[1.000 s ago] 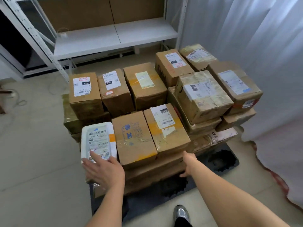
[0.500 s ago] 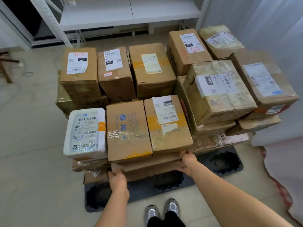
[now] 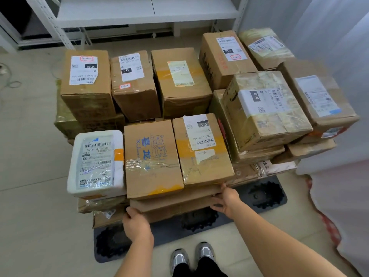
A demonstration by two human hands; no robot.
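Observation:
A pile of taped cardboard parcels sits on a dark plastic pallet. At the front, a flat cardboard box lies under two upright boxes, one with blue print and one with a "060" label. My left hand grips the flat box's left front corner. My right hand grips its right front corner, thumb on the top edge. A white foam box stands to the left of them.
Several more labelled boxes are stacked behind and to the right. White metal shelving stands at the back. A white curtain hangs on the right. My shoes stand at the pallet's front edge on pale floor tiles.
My left hand left the white foam box and came down to the flat box's left corner. My right hand closed on its right corner. I stepped closer to the pile.

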